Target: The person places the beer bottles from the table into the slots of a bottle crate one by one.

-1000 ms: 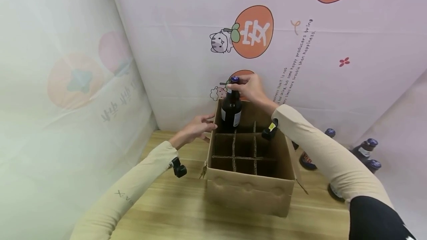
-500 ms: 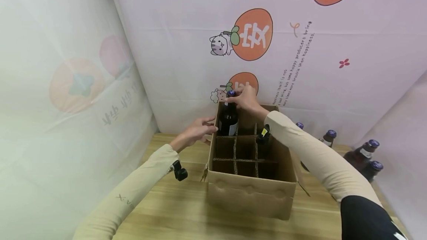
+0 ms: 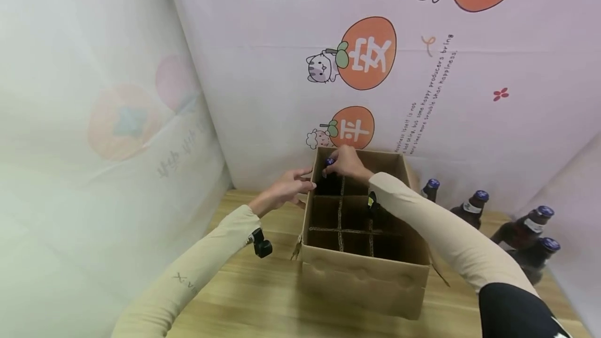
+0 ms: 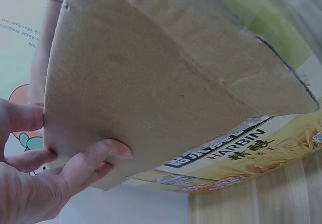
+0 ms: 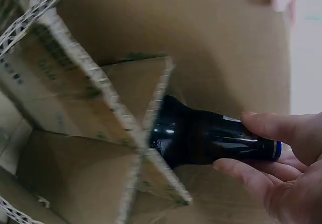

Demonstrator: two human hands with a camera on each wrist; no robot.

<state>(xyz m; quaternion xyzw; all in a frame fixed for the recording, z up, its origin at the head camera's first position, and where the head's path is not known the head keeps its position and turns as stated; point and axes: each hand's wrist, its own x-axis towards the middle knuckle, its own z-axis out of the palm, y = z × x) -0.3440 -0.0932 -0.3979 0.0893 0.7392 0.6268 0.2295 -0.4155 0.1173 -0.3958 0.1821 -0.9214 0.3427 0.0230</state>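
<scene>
My right hand reaches into an open cardboard box and pinches the neck of a dark beer bottle with a blue cap. In the right wrist view the bottle's body goes down between cardboard dividers; its base is hidden. Seen from the head, it stands in the far-left compartment, its cap about level with the rim. Against the box's left side rests my left hand, fingers extended. The left wrist view shows those fingertips touching the brown side flap, above a printed HARBIN panel.
To the right of the box stand several dark beer bottles with blue caps, partly behind my right sleeve. The box is on a wooden table. Printed white sheets hang close behind and at the left.
My right hand has lowered the bottle into the far-left compartment, from its body showing above the dividers to only the cap and neck near the rim. My left hand stays at the box side.
</scene>
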